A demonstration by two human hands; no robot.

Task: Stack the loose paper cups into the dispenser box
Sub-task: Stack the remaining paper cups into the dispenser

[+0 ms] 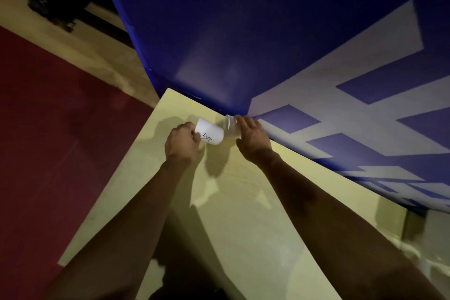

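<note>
Near the table's (243, 214) far edge, left hand (181, 141) grips the white cup (209, 133); right hand (252, 139) grips the clear cup (230, 128), the two touching, axes roughly in line.

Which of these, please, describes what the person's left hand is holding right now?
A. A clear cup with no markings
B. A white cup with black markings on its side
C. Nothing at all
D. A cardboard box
B: the left hand grips a white cup lying on its side with black scribbles on it, while the right hand holds a separate clear cup next to it.
</note>
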